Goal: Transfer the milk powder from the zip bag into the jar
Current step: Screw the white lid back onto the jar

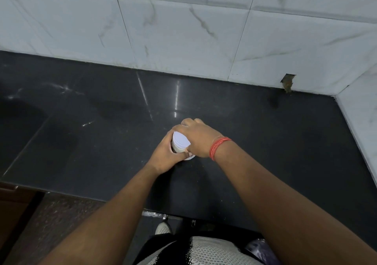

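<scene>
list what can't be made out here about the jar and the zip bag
- Jar body, head view: mostly covered by the left hand and right hand; fill level unreadable.
- Lid: whether being tightened or loosened, unclear.
- Zip bag: nowhere in view.
- Jar base: hidden by fingers.

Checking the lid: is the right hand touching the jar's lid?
Touching. The head view shows the right hand draped over the white lid, fingers wrapping its rim.
</scene>
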